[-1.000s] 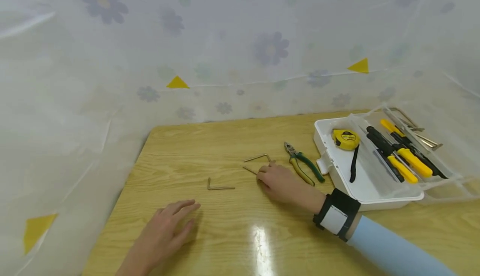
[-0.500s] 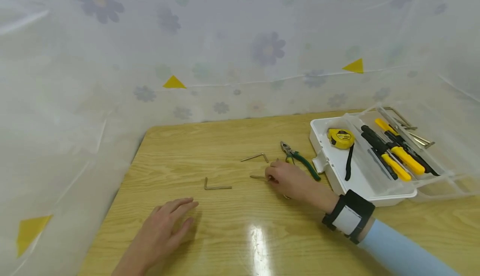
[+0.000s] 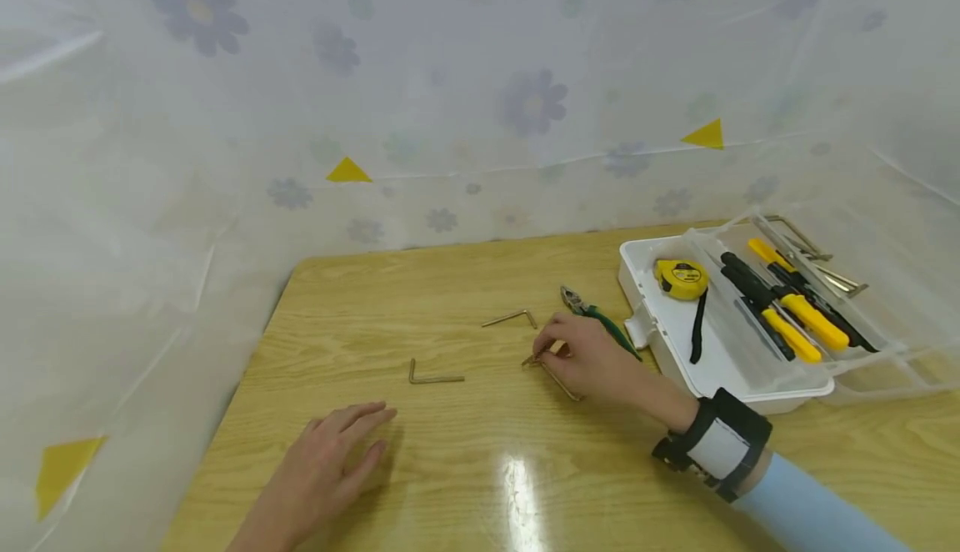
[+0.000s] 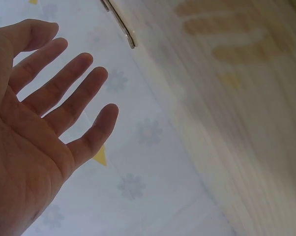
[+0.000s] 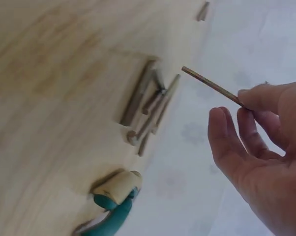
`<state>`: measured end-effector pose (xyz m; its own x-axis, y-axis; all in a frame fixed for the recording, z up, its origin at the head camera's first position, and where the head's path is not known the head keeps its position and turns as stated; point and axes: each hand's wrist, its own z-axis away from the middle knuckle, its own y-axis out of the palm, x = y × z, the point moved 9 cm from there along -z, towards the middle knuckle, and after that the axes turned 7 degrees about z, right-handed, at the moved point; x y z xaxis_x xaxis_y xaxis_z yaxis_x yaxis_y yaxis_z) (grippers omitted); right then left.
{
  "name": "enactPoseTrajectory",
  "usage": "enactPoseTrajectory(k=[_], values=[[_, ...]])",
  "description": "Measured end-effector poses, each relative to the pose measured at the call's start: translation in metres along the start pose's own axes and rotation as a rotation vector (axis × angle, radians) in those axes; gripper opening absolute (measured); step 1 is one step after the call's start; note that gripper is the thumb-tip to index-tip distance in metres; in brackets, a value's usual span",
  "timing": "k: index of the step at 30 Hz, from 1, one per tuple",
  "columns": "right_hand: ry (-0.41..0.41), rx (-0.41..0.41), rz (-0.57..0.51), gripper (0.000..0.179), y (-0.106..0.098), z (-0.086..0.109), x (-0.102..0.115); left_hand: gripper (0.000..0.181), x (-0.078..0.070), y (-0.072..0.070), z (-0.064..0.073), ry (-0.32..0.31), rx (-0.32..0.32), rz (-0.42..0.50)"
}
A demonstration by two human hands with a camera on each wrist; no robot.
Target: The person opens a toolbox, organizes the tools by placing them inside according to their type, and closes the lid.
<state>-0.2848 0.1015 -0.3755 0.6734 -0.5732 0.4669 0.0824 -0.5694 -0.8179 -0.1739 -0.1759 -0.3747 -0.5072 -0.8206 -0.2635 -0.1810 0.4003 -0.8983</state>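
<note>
My right hand [image 3: 588,358] pinches a thin hex key [image 5: 209,84] between thumb and fingertips. In the right wrist view its straight shaft sticks out from the fingers; the other end is hidden. Below that hand, another hex key [image 3: 561,382] lies on the table, partly covered. One L-shaped hex key [image 3: 510,317] lies just beyond the hand, and one more L-shaped key [image 3: 437,379] lies farther left. My left hand [image 3: 322,469] is held low over the table with fingers spread and holds nothing. Combination pliers [image 3: 611,328] lie behind the right hand, their yellow handle hidden in the head view.
At the right stands a white toolbox [image 3: 671,352] with a yellow tape measure [image 3: 681,279]. A clear tray [image 3: 896,318] on it carries several screwdrivers [image 3: 817,318] and metal keys. Patterned plastic sheeting [image 3: 465,118] borders the wooden table [image 3: 360,302] at the back and left.
My right hand has moved right and nearer with the hex key, and its fingers have turned. A key beneath it now shows, and the pliers are more covered. The left hand stays put.
</note>
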Motion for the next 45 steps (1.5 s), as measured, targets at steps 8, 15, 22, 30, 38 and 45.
enactPoseTrajectory(k=[8,15,22,30,38,45], values=[[0.156,0.157,-0.350,0.012,-0.002,0.008,-0.012,0.039,-0.001,0.000,0.000,0.009,-0.004,-0.007],[0.271,0.202,-0.228,0.036,-0.004,0.019,-0.022,0.039,0.000,0.003,0.000,-0.017,0.024,-0.007],[0.213,0.291,-0.250,0.045,-0.004,0.028,-0.016,0.040,0.000,0.004,0.000,-0.012,0.020,-0.005],[0.248,0.115,-0.188,0.008,-0.020,0.035,-0.017,0.040,-0.003,0.004,-0.001,0.030,-0.010,-0.009],[0.201,-0.083,-0.090,0.006,-0.051,0.038,-0.015,0.039,-0.004,0.006,-0.003,0.033,0.000,0.000],[0.500,-0.030,-0.440,0.026,-0.050,0.050,-0.030,0.038,-0.004,0.005,-0.003,0.019,0.011,0.001]])
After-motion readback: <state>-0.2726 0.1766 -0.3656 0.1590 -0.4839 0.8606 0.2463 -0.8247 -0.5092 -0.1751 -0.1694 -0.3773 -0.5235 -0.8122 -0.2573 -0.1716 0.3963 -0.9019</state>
